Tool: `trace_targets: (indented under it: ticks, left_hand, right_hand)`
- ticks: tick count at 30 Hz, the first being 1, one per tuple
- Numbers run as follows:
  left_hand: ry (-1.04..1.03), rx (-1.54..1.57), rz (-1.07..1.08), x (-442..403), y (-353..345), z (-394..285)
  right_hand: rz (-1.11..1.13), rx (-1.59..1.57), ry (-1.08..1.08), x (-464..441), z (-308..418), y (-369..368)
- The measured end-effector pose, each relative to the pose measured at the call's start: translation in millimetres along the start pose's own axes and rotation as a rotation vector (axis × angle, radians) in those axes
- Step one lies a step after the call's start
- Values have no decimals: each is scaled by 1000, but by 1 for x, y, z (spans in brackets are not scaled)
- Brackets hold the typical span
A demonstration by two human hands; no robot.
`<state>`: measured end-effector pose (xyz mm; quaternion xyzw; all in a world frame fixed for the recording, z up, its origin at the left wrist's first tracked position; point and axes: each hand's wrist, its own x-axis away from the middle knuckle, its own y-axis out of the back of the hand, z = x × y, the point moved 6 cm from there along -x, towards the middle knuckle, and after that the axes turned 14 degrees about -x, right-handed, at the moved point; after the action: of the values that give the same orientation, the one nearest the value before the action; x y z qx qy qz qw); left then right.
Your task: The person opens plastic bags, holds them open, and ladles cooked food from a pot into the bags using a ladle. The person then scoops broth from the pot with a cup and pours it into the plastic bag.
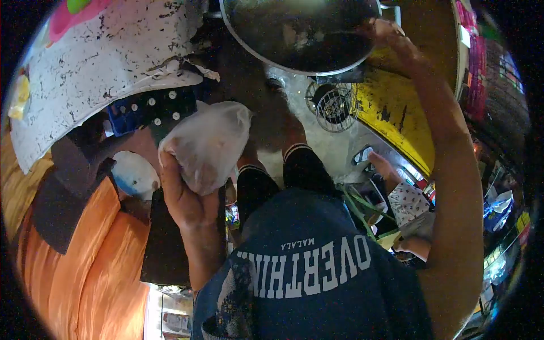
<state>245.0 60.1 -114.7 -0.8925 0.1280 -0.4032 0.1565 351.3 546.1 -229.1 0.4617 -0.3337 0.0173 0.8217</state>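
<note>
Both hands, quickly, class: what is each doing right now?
Left hand: closed around a translucent plastic bag.
Right hand: fingers curled at the rim of the large pot; whether it grips anything cannot be told.

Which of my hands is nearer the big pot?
Right. Your right hand is at the right rim of the pot; your left hand is farther off, holding a plastic bag.

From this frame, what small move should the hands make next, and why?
Probably bring the plastic bag nearer the pot: the left hand holds it well away from the rim, while the right hand is at the pot's far side. What the bag contains is unclear.
</note>
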Motion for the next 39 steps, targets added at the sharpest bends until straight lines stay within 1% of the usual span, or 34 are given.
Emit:
trace_targets:
  ticks: [1, 2, 6, 7, 14, 16, 17, 19, 22, 26, 28, 33, 36, 37, 38, 39]
  left_hand:
    - [-7, -21, 10, 1, 0, -1]
    - [-7, -19, 12, 0, 1, -2]
    - [6, -22, 3, -2, 8, -1]
    - [8, -27, -5, -3, 9, -1]
    - [28, -36, -13, -4, 2, -6]
    - [-12, -39, 43, -5, -1, -7]
    - [-12, -41, 40, -5, 1, -7]
    - [4, 3, 128, -6, -2, -7]
    - [6, 7, 164, -5, -4, -7]
    - [-10, -47, 147, -7, -12, -6]
    - [2, -56, 65, -4, -20, -9]
    - [-8, -82, 65, 0, -39, -16]
    - [-22, -112, 78, 1, -50, -16]
    - [-39, -107, 87, 1, -53, -17]
    - [-46, -111, 82, 3, -55, -20]
    - [-27, -75, 178, 6, -63, -23]
  right_hand:
    - [14, 109, -26, -21, -50, -18]
    - [30, 216, -52, -33, -77, -27]
    - [111, 239, 12, 4, 2, 2]
    - [114, 239, 20, 5, 9, 3]
    - [-9, 275, 4, -15, -51, 3]
    - [-18, 272, 1, -9, -63, 8]
    - [-23, 273, 1, -4, -67, 10]
    - [-29, 278, -1, 1, -73, 14]
    - [-28, 288, -2, 9, -74, 18]
    - [-36, 283, -4, 14, -76, 22]
    - [-47, 273, -2, 19, -76, 20]
    - [-75, 251, 1, 30, -88, 21]
    - [-126, 164, 76, 31, -107, 12]
    - [-173, 70, 222, 27, -112, 2]
    - [-102, 166, 67, 28, -98, 4]
    - [-12, 282, -84, 31, -81, 7]
